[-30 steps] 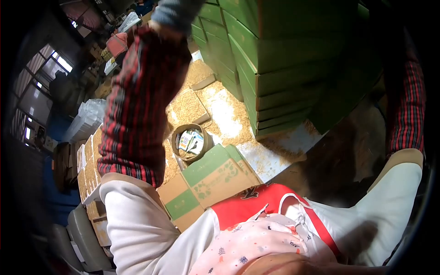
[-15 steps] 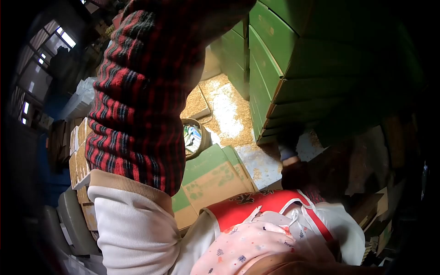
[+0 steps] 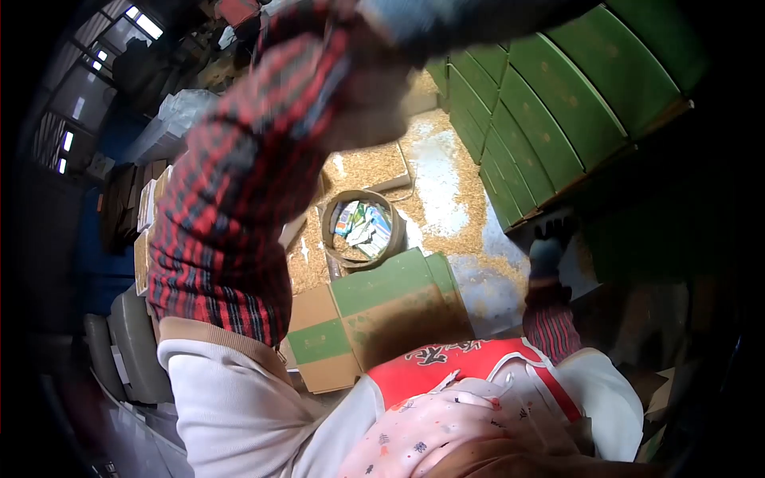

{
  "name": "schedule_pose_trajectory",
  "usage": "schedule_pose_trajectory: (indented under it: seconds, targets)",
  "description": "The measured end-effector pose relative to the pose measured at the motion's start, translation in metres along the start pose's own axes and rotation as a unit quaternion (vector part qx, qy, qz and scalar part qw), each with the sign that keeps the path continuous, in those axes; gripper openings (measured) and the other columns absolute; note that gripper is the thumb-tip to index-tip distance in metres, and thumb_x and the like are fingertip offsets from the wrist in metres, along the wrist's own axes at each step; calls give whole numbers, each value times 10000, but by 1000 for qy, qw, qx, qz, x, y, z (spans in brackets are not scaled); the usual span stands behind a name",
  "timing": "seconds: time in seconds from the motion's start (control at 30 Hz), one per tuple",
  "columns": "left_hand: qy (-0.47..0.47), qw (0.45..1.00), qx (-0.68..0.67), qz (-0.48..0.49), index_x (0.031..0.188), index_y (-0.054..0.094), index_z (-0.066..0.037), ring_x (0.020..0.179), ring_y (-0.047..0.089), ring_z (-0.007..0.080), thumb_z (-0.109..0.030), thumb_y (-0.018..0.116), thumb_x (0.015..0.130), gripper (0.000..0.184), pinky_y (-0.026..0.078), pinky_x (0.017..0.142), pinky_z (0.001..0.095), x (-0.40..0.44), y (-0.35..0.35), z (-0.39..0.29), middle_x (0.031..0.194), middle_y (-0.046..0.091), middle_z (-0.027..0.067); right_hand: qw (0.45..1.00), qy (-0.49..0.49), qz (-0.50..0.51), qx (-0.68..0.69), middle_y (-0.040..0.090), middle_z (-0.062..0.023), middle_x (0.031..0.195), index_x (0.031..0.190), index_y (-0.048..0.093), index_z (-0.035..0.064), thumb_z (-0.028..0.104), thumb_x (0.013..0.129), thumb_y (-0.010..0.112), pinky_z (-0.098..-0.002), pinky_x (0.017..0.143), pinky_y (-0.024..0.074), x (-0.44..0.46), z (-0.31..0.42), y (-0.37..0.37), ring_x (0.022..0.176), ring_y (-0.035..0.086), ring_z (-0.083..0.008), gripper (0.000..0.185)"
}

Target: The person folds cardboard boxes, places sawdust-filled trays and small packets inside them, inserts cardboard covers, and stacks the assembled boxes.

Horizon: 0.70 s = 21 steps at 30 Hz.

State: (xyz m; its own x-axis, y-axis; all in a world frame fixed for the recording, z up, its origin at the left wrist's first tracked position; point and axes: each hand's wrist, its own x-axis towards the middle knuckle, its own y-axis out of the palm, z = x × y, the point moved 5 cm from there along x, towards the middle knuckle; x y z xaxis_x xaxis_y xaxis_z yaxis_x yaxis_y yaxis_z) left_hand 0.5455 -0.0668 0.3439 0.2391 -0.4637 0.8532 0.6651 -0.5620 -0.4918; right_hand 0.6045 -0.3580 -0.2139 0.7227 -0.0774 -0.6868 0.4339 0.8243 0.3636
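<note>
Swung round in view since half a second ago: green carton stack [image 3: 550, 119] with broad fronts on show now, plus left glove cuff [image 3: 394, 20] dropped into sight, blurry. Closest, red apron [image 3: 398, 381], then flattened green-and-brown carton [image 3: 390, 288]. Bit further, right hand [image 3: 554, 229] just by the stack's bottom edge, with spread-looking fingers; can't tell if bearing any weight. Left hand lost in the dark up top, so no reading that grip. Judging from that, keep the low palm flat and wide, steady the top, don't pinch carton edges. Beyond, round tub [image 3: 398, 229] full of printed packets [image 3: 366, 229], tan grain-like bits [image 3: 370, 169], then bright windows [image 3: 144, 22] way back.
</note>
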Motion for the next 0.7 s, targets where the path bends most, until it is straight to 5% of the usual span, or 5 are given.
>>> schedule_pose_trajectory:
  seconds: [0.13, 0.27, 0.5, 0.6, 0.7]
  targets:
    - [-445, 855, -101, 246, 1252, 575, -26, 1164, 581, 285, -437, 518, 975, 499, 460, 998, 380, -272, 16, 21, 1246, 598, 185, 976, 187, 97, -60, 562, -35, 988, 1051, 535, 155, 358, 975, 503, -340, 793, 481, -109, -76, 49, 905, 549, -189, 218]
    - [-621, 753, -19, 216, 1216, 604, -56, 1141, 560, 364, -342, 549, 951, 394, 447, 987, 383, -518, 17, 47, 1245, 587, 178, 897, 74, 410, -147, 578, -40, 950, 1043, 538, 114, 263, 868, 625, -323, 765, 483, -73, -129, 199, 896, 570, -168, 245]
    - [-600, 663, 144, 424, 1475, 377, -171, 1439, 158, 396, -534, 536, 913, 688, 77, 1191, 513, -623, 7, 70, 1564, 229, 166, 868, 117, 303, -375, 648, -60, 1018, 1249, 466, 83, 319, 884, 655, -366, 708, 516, 47, -198, 457, 859, 647, -216, 474]
    - [-584, 706, 148, 372, 1450, 418, -140, 1445, 154, 399, -507, 552, 912, 665, 105, 1188, 511, -623, 6, 63, 1560, 229, 194, 805, -4, 351, -479, 663, -89, 1143, 1434, 396, 90, 330, 903, 628, -375, 765, 532, 116, -229, 526, 872, 657, -269, 627]
    - [-581, 747, 142, 289, 1433, 436, -147, 1425, 193, 418, -478, 564, 910, 632, 136, 1175, 524, -637, 9, 63, 1543, 262, 205, 899, 81, 274, -331, 596, -80, 1040, 1257, 516, 112, 352, 902, 614, -360, 642, 498, 115, -241, 548, 775, 577, -214, 439]
